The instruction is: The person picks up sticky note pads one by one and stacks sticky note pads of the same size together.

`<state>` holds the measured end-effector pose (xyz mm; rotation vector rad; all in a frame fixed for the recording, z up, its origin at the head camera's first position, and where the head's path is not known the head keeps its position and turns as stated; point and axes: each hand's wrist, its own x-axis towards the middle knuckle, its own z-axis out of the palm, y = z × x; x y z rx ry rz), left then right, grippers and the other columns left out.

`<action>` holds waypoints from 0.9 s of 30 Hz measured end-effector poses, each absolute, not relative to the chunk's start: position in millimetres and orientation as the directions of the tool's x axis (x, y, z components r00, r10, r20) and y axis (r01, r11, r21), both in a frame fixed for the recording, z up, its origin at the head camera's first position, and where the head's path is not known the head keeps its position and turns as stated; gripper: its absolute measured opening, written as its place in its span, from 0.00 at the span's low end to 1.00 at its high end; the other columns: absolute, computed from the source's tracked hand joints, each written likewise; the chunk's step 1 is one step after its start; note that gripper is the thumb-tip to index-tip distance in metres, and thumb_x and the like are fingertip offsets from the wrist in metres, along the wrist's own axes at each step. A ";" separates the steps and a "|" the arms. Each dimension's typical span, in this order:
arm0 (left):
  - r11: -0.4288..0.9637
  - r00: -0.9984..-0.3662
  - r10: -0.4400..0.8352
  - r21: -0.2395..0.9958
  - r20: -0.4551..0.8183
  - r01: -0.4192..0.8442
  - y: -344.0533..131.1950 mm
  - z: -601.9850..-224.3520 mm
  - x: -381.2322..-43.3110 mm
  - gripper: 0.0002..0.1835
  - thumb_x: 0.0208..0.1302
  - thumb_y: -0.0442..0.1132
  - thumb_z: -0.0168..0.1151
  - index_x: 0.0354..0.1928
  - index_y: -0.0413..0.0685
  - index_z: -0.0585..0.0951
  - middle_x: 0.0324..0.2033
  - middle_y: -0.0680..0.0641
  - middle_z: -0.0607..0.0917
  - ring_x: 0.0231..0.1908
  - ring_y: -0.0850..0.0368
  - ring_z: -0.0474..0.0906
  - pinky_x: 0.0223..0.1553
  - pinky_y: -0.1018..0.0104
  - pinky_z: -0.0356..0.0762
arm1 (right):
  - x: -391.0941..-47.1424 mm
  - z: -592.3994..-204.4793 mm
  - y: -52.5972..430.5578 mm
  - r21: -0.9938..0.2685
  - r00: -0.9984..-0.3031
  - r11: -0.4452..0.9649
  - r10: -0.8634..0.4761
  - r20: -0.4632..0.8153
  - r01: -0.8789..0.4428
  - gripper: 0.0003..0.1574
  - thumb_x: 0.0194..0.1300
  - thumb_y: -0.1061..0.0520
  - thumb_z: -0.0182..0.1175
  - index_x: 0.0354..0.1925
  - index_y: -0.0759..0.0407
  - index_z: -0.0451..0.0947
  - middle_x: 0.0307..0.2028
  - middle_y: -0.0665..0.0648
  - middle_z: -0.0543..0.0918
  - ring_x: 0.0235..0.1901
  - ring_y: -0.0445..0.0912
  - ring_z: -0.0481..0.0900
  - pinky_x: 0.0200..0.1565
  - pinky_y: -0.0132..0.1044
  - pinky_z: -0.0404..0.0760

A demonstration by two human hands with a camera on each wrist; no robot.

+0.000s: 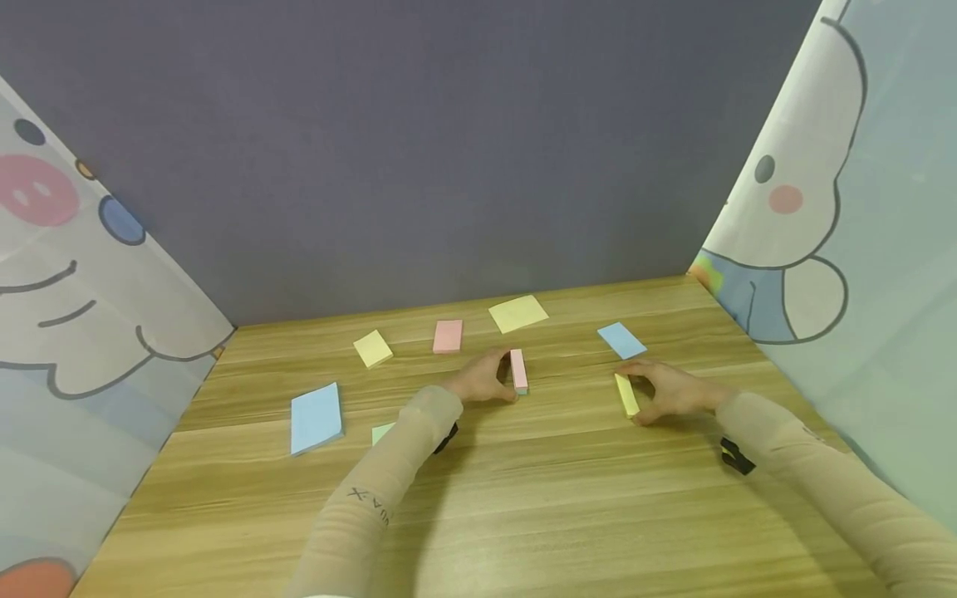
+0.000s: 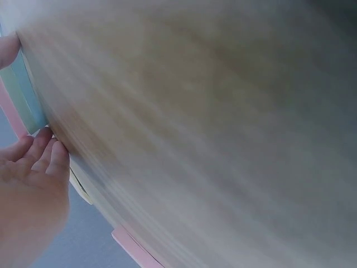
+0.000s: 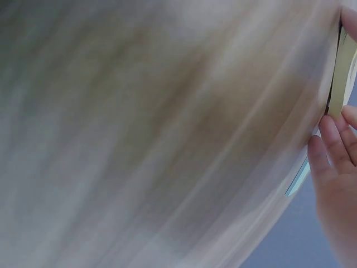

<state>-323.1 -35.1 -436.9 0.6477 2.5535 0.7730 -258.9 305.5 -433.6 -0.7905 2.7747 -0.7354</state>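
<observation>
My left hand [image 1: 482,378] grips a small stack of sticky note pads [image 1: 519,370] between thumb and fingers. Pink is the top layer; in the left wrist view, green and blue layers [image 2: 28,89] show beneath it, close against the wooden table. To the right, a narrow yellow sticky note pad [image 1: 625,394] is pinched at its two ends by my right hand [image 1: 669,389]. The right wrist view shows that yellow pad's side [image 3: 340,78] between thumb and fingertips, right at the tabletop. Just behind the right hand lies a blue pad [image 1: 622,340].
Along the back of the table [image 1: 538,515] lie a small yellow pad [image 1: 372,348], a pink pad [image 1: 448,335] and a larger yellow pad [image 1: 518,313]. A large blue pad [image 1: 316,418] sits at left. My left forearm partly covers a green pad [image 1: 380,433]. Grey panel [image 1: 449,166] behind.
</observation>
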 end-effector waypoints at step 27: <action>0.739 -0.813 0.534 0.595 -0.231 0.316 -35.6 -438.9 -323.1 0.52 0.50 0.49 0.69 0.71 0.48 0.48 0.70 0.45 0.53 0.68 0.47 0.51 0.66 0.53 0.55 | -255.2 -423.4 288.0 -0.416 -0.892 0.816 -0.451 -0.021 -0.403 0.55 0.42 0.45 0.71 0.62 0.69 0.61 0.59 0.72 0.65 0.57 0.67 0.66 0.54 0.60 0.68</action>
